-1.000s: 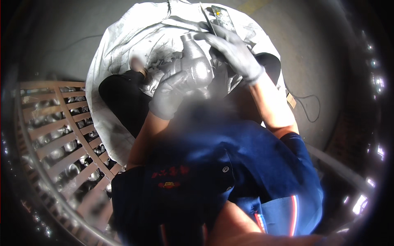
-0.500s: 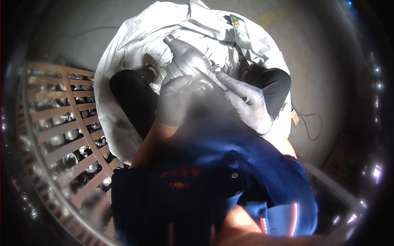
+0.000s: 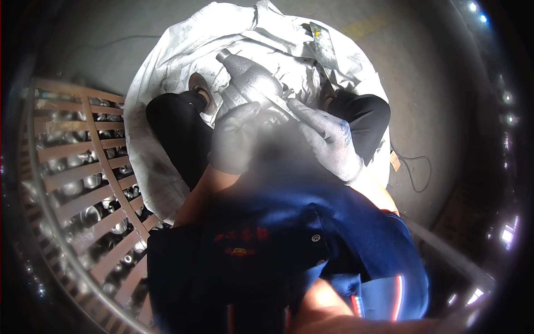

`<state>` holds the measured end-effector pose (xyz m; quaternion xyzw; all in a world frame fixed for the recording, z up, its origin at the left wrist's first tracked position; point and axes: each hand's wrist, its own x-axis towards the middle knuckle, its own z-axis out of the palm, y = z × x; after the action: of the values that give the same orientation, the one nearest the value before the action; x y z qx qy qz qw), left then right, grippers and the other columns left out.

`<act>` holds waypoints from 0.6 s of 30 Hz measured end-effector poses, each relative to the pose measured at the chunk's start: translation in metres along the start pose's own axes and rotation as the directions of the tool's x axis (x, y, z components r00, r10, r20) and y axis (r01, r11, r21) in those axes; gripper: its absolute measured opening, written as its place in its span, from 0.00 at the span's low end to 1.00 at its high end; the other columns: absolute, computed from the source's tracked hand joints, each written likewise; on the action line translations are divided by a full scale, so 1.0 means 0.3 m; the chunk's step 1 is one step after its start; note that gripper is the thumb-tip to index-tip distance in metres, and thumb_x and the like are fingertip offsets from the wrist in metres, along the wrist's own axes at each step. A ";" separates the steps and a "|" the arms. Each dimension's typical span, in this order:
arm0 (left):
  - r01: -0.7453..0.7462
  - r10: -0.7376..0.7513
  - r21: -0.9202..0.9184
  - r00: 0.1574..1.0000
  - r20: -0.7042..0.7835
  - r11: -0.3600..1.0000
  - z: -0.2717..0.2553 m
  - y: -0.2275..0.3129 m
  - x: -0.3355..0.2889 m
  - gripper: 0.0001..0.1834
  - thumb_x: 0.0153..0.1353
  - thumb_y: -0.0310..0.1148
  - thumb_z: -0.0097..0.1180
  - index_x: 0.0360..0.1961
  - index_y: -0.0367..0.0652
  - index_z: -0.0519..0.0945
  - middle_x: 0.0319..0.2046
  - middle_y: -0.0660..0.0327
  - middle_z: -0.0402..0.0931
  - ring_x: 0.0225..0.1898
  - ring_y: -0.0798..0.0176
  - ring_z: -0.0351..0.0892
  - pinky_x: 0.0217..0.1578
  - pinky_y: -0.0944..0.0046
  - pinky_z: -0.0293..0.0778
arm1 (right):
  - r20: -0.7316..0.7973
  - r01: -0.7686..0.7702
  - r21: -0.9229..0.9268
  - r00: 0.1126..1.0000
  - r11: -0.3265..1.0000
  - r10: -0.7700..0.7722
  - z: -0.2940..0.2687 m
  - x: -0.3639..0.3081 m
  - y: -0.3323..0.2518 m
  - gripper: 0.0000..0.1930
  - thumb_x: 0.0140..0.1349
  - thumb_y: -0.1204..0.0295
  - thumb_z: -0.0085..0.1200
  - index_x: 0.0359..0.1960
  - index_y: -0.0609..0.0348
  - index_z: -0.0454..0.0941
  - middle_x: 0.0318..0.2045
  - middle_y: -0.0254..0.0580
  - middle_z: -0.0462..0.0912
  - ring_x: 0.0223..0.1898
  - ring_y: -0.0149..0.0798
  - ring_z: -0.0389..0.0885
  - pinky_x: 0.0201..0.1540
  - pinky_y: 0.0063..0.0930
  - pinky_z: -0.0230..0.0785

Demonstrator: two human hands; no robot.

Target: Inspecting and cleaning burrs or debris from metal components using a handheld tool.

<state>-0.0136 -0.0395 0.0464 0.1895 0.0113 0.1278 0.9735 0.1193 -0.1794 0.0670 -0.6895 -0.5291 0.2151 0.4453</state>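
A silver-grey metal casting (image 3: 253, 78), bulbous with a short narrow neck, points up and to the left between my knees. My left hand (image 3: 235, 136), in a grey-white glove, is closed around its near left side. My right hand (image 3: 331, 139), gloved too, is closed at the casting's right side, its index finger stretched along a thin grey bar (image 3: 282, 106). That bar lies against the casting; its near end is hidden by the fingers. A dark blur covers the space between my hands, so the casting's near end does not show.
Under my legs spreads a white cloth-like sheet (image 3: 158, 183). On its far right part lies a flat greyish plate (image 3: 324, 47) with a yellow spot. A brown slatted metal crate (image 3: 78, 147) full of shiny metal parts stands at left. At right a dark cable (image 3: 429, 172) loops on the floor.
The whole view has shifted slightly. My hands keep the same hold on the casting and the thin bar, and the right hand sits slightly farther left in the picture.
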 end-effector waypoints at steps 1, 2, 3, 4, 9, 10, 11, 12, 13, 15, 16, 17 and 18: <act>-0.001 0.001 -0.001 1.000 0.000 1.000 -0.003 -0.002 -0.001 0.20 0.60 0.39 0.39 0.39 0.31 0.74 0.35 0.51 0.75 0.36 0.60 0.72 0.42 0.63 0.67 | 0.003 0.008 -0.005 1.000 1.000 -0.008 -0.001 0.002 -0.004 0.17 0.57 0.81 0.48 0.49 0.65 0.73 0.47 0.49 0.77 0.49 0.43 0.77 0.50 0.27 0.67; -0.003 0.004 0.009 1.000 -0.018 1.000 -0.009 -0.006 -0.001 0.20 0.60 0.40 0.40 0.39 0.32 0.74 0.34 0.52 0.74 0.36 0.60 0.72 0.42 0.63 0.66 | 0.005 0.016 -0.010 1.000 1.000 -0.016 -0.001 0.004 -0.006 0.17 0.57 0.82 0.47 0.49 0.65 0.73 0.47 0.50 0.77 0.48 0.43 0.77 0.49 0.27 0.67; -0.006 0.006 0.020 0.999 -0.036 1.000 -0.014 -0.010 -0.002 0.20 0.60 0.40 0.40 0.39 0.32 0.74 0.34 0.52 0.74 0.36 0.60 0.72 0.42 0.63 0.66 | 0.006 0.016 -0.010 1.000 1.000 -0.016 0.001 0.005 -0.006 0.17 0.57 0.82 0.47 0.49 0.65 0.73 0.47 0.50 0.77 0.48 0.43 0.77 0.49 0.27 0.67; -0.006 0.007 0.020 0.999 -0.036 1.000 -0.019 -0.013 -0.003 0.20 0.60 0.40 0.40 0.39 0.32 0.74 0.34 0.52 0.74 0.36 0.60 0.72 0.42 0.63 0.66 | 0.004 0.022 -0.037 1.000 0.999 -0.022 0.003 0.005 -0.004 0.17 0.57 0.82 0.47 0.49 0.64 0.74 0.46 0.50 0.78 0.47 0.43 0.78 0.48 0.26 0.68; -0.007 0.021 0.087 0.987 -0.159 0.996 -0.012 -0.019 -0.006 0.20 0.59 0.41 0.40 0.40 0.33 0.73 0.35 0.53 0.73 0.37 0.60 0.71 0.43 0.63 0.66 | 0.011 0.031 -0.181 1.000 0.983 -0.030 0.002 0.005 -0.006 0.17 0.56 0.83 0.48 0.49 0.61 0.74 0.38 0.51 0.80 0.38 0.43 0.80 0.42 0.27 0.70; -0.008 0.022 0.086 0.987 -0.159 0.996 -0.007 -0.017 -0.005 0.20 0.59 0.41 0.40 0.40 0.33 0.73 0.35 0.53 0.73 0.37 0.60 0.71 0.43 0.63 0.66 | 0.022 -0.008 -0.195 1.000 0.981 0.012 -0.002 0.006 -0.018 0.18 0.56 0.82 0.48 0.50 0.60 0.74 0.34 0.50 0.79 0.35 0.43 0.79 0.39 0.28 0.70; 0.019 -0.016 0.027 0.994 -0.106 0.999 -0.003 -0.013 -0.004 0.20 0.59 0.41 0.41 0.40 0.34 0.73 0.35 0.53 0.73 0.37 0.61 0.71 0.43 0.63 0.65 | 0.032 -0.047 -0.210 0.998 0.977 0.055 -0.004 0.006 -0.026 0.18 0.56 0.82 0.48 0.50 0.59 0.74 0.30 0.50 0.78 0.31 0.42 0.77 0.36 0.28 0.70; 0.050 -0.051 -0.032 0.997 -0.050 0.998 -0.001 -0.012 -0.004 0.20 0.59 0.42 0.41 0.41 0.34 0.73 0.35 0.54 0.73 0.38 0.61 0.71 0.43 0.64 0.65 | 0.032 -0.046 -0.211 0.998 0.976 0.054 -0.004 0.005 -0.026 0.18 0.56 0.82 0.48 0.50 0.59 0.74 0.30 0.50 0.78 0.31 0.42 0.77 0.36 0.28 0.70; 0.049 -0.051 -0.032 0.997 -0.050 0.998 0.000 -0.016 -0.005 0.20 0.59 0.42 0.41 0.41 0.34 0.73 0.35 0.54 0.73 0.38 0.61 0.71 0.43 0.64 0.65 | 0.025 -0.022 -0.242 0.999 0.970 0.029 -0.004 0.005 -0.027 0.19 0.56 0.82 0.48 0.51 0.58 0.74 0.28 0.49 0.77 0.29 0.42 0.76 0.35 0.28 0.69; -0.068 0.067 -0.028 0.998 -0.020 0.997 0.001 -0.028 -0.009 0.21 0.58 0.43 0.41 0.40 0.34 0.73 0.35 0.54 0.73 0.38 0.61 0.70 0.43 0.64 0.65 | 0.020 0.003 -0.274 1.000 0.962 0.003 -0.006 0.002 -0.028 0.19 0.56 0.83 0.48 0.51 0.57 0.74 0.26 0.49 0.76 0.28 0.42 0.75 0.34 0.29 0.68; -0.066 0.066 -0.029 0.998 -0.019 0.997 0.005 -0.024 -0.007 0.21 0.58 0.43 0.41 0.40 0.34 0.73 0.35 0.54 0.73 0.38 0.61 0.70 0.43 0.64 0.65 | 0.030 -0.006 -0.257 0.999 0.966 0.014 -0.008 -0.002 -0.025 0.19 0.56 0.83 0.48 0.51 0.57 0.73 0.26 0.48 0.76 0.28 0.42 0.75 0.34 0.28 0.68; -0.036 0.036 -0.015 0.999 0.000 0.999 0.014 -0.016 -0.003 0.21 0.58 0.43 0.41 0.40 0.34 0.74 0.35 0.54 0.73 0.38 0.61 0.70 0.43 0.64 0.65 | 0.041 -0.015 -0.241 0.999 0.971 0.026 -0.009 -0.005 -0.022 0.20 0.56 0.82 0.48 0.51 0.57 0.73 0.27 0.48 0.77 0.28 0.42 0.75 0.34 0.28 0.68; -0.007 0.007 0.000 1.000 0.019 1.000 0.017 -0.010 0.000 0.21 0.58 0.43 0.41 0.39 0.34 0.74 0.35 0.54 0.73 0.38 0.61 0.70 0.43 0.64 0.65 | 0.040 -0.016 -0.241 0.999 0.970 0.026 -0.005 -0.009 -0.009 0.20 0.56 0.82 0.48 0.51 0.57 0.73 0.27 0.48 0.77 0.28 0.42 0.75 0.34 0.28 0.68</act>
<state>-0.0125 -0.0442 0.0501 0.1908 0.0015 0.1294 0.9731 0.1181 -0.1823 0.0697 -0.7391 -0.5535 0.1688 0.3446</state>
